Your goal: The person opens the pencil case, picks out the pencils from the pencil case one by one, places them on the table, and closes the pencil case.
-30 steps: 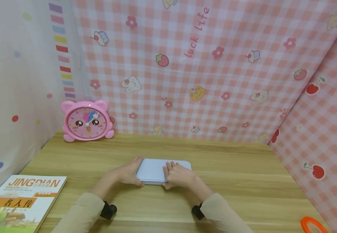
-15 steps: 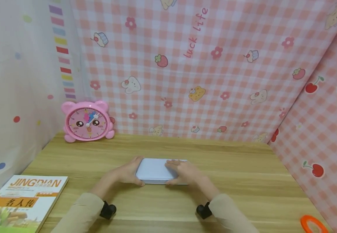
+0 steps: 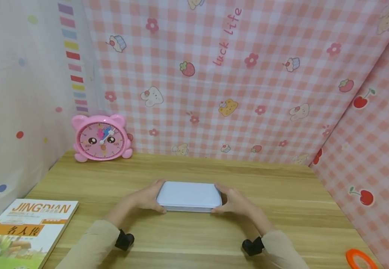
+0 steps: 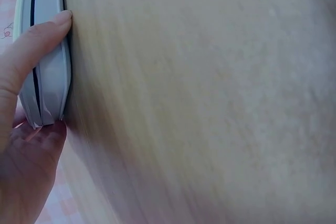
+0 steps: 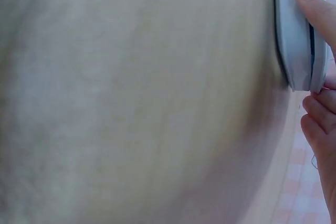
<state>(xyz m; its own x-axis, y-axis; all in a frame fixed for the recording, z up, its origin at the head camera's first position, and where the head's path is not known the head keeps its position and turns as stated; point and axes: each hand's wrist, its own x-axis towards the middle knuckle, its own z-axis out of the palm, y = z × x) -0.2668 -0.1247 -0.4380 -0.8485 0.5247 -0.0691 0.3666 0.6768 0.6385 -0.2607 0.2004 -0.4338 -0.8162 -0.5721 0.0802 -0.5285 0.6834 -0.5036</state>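
Observation:
A pale, flat rectangular case [image 3: 189,194] with rounded corners lies on the wooden table between the two hands. A dark seam runs along its side, seen on the case [image 4: 52,77] in the left wrist view. My left hand [image 3: 147,198] grips the left end, thumb on the front side and fingers around the far corner. At the opposite end, my right hand [image 3: 234,201] holds the case the same way, its thumb [image 5: 310,1] against the front side. What is inside the case is hidden.
A pink animal-shaped clock [image 3: 101,140] stands at the back left of the table [image 3: 187,239]. A book [image 3: 29,231] lies at the front left. An orange ring-shaped thing [image 3: 359,257] is partly seen at the front right. Patterned cloth [image 3: 194,89] hangs behind.
My right hand has slid from the top of the case to its right end and now grips it there. The left hand has kept its hold on the left end.

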